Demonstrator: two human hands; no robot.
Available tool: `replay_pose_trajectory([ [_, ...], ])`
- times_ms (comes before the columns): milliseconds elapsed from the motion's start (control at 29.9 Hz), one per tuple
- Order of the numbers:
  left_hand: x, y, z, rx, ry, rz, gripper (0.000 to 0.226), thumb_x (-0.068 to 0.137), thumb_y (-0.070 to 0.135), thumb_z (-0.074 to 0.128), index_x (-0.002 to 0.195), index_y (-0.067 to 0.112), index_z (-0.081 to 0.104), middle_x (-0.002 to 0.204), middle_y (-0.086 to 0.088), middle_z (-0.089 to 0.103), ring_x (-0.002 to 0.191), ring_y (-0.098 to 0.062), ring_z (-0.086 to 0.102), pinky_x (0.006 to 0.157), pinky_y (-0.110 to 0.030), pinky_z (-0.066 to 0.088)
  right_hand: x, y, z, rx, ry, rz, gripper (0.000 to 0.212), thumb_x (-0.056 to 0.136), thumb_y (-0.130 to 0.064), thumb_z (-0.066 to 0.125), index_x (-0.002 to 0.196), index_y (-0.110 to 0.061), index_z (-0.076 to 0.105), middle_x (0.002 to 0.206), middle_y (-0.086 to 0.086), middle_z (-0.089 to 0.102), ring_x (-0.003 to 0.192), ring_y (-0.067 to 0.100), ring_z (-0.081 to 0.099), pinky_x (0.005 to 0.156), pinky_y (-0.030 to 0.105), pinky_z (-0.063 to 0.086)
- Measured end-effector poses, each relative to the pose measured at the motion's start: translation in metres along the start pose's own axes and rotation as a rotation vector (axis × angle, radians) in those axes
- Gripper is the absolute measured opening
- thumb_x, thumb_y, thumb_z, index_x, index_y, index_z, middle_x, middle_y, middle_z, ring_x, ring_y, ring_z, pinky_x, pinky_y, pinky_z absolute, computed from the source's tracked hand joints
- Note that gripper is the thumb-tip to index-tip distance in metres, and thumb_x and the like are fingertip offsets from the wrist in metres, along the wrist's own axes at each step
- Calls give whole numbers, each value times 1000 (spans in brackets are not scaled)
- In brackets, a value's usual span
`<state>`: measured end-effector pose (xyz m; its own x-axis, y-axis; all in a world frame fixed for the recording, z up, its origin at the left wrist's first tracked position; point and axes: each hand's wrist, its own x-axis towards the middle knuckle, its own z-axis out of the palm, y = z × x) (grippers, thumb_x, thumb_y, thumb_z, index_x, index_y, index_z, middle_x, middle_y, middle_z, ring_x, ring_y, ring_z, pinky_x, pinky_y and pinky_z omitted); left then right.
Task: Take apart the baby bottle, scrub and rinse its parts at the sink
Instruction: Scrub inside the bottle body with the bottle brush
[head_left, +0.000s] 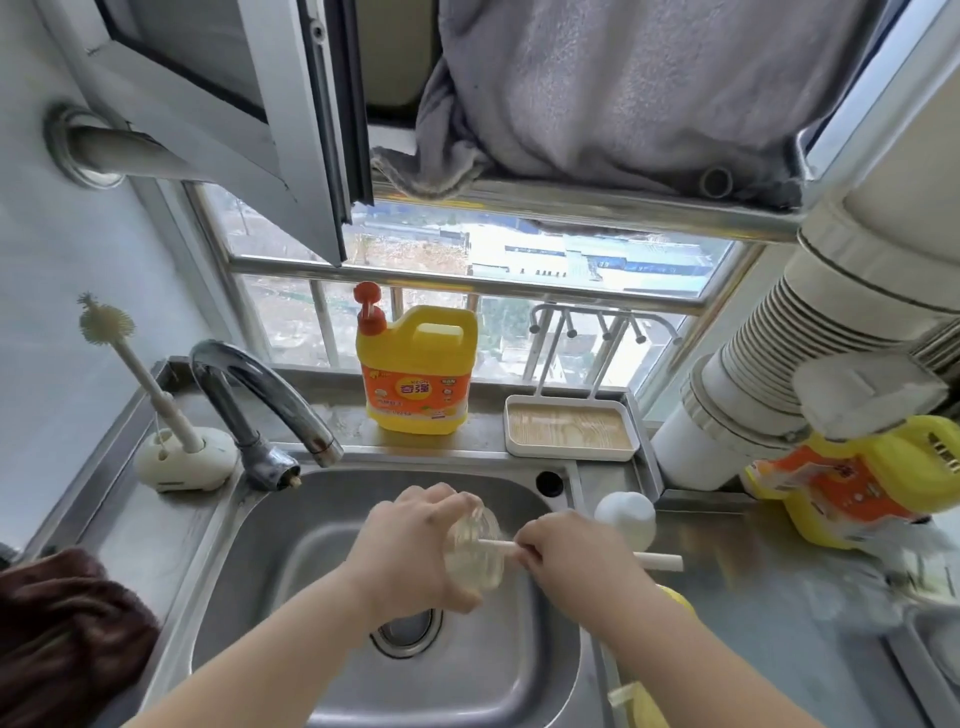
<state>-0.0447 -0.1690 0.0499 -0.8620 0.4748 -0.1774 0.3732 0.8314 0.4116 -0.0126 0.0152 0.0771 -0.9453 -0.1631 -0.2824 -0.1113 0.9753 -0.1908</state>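
Over the steel sink, the left hand curls around the clear bottle, its mouth turned toward the right hand. The right hand grips a white brush handle whose front end enters the bottle. The hands sit close together.

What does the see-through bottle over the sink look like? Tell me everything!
The bottle is clear, pale plastic, round and a bit blurry. It lies on its side above the sink, its open mouth facing right. The left hand wraps round it. A white brush handle goes in through its mouth, held by the right hand. It has no cap or teat on.
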Motion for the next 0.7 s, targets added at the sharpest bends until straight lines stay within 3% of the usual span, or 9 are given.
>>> replay_pose_trajectory([
  [100, -1, -7, -4, -67, 42, -65, 79, 56, 57, 70, 128, 44, 41, 116, 23, 48, 112, -5, 43, 92, -28, 39, -2, 14, -10, -19, 52, 36, 28, 97, -39, 40, 99, -24, 64, 94, -6, 60, 91, 17, 56, 66, 28, 32],
  [234, 2, 9, -2, 4, 11, 20, 83, 58, 60, 67, 133, 43, 36, 122, 22, 44, 114, -7, 41, 92, -28, 39, 3, -2, -3, -28, 13, 10, 28, 97, -38, 41, 103, -22, 64, 104, 0, 63, 97, 24, 59, 70, 29, 39],
  [368, 0, -6, -5, -21, 45, -28, 86, 57, 62, 66, 134, 44, 34, 123, 24, 43, 116, -6, 39, 93, -28, 40, 0, 4, -6, 26, 25, 51, 28, 97, -39, 41, 100, -24, 64, 98, -4, 62, 85, 18, 55, 66, 28, 36],
  [501, -2, 0, -1, 51, 13, 42, 83, 57, 62, 64, 133, 44, 35, 124, 23, 42, 115, -7, 40, 90, -27, 40, 3, -11, -1, -35, -24, 16, 29, 97, -37, 40, 101, -20, 63, 102, 3, 63, 97, 26, 59, 68, 29, 37],
  [635, -6, -20, -7, -3, 50, -45, 83, 55, 63, 64, 131, 44, 36, 119, 24, 44, 112, -6, 40, 89, -28, 40, -2, -1, -8, -20, 17, 55, 28, 97, -40, 39, 102, -26, 63, 94, -6, 60, 89, 18, 56, 55, 25, 31],
  [702, -5, -15, -8, 17, 51, -30, 84, 55, 63, 62, 132, 44, 35, 120, 23, 44, 113, -7, 40, 90, -29, 40, -1, -7, -6, -23, 41, 47, 28, 97, -39, 38, 103, -25, 62, 98, -4, 62, 94, 21, 58, 59, 26, 34],
])
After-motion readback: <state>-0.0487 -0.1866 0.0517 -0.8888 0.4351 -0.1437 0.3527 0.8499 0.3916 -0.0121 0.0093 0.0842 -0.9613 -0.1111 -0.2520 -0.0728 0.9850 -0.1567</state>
